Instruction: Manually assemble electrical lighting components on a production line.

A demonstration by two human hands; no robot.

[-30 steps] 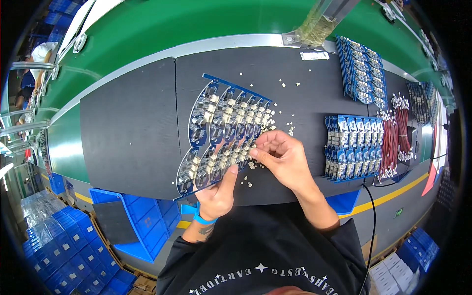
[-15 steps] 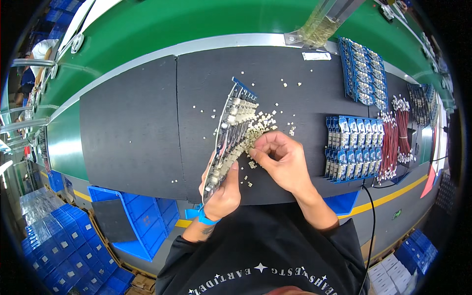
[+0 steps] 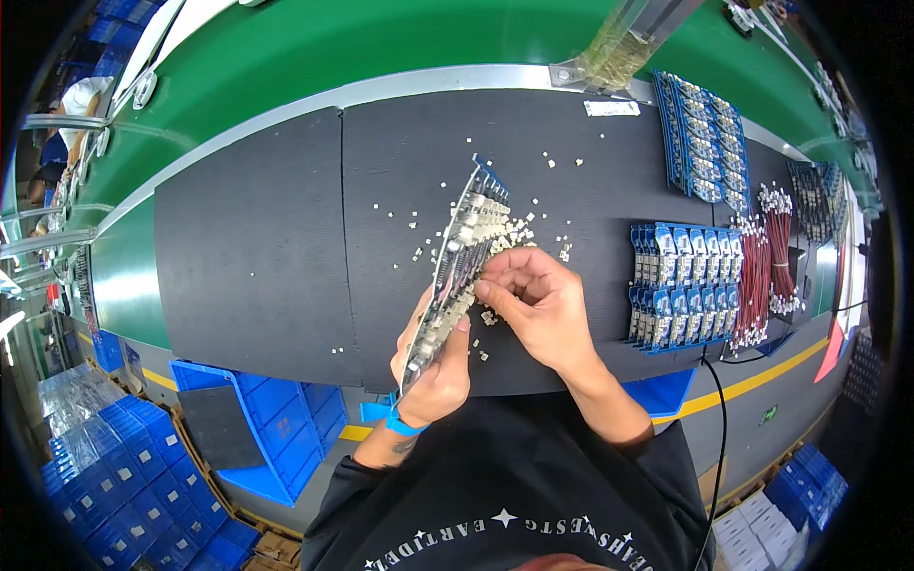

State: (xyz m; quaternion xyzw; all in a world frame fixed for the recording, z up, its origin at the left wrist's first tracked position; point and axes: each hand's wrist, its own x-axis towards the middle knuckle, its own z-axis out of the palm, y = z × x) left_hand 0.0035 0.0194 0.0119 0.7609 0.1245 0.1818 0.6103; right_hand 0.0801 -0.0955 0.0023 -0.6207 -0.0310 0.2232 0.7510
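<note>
My left hand is closed around the lower end of a circuit board panel, which it holds tilted steeply, nearly edge-on, above the black work surface. Rows of pale connectors and dark parts cover the panel's right-hand face. Thumb and forefinger of my right hand are pinched together against that face; whatever lies between the fingertips is too small and covered to make out. Loose small white connectors lie in a heap beside and partly behind the panel, and others are scattered around it.
Stacked blue circuit boards stand to the right, with another stack farther back. Beside them lie bundles of red wires with white ends. A metal post rises at the far edge. A blue crate sits below the table's left front.
The panel has shifted slightly right and turned more edge-on, covering more of the connector heap. My right hand has moved a little left, bringing its fingertips to the panel.
</note>
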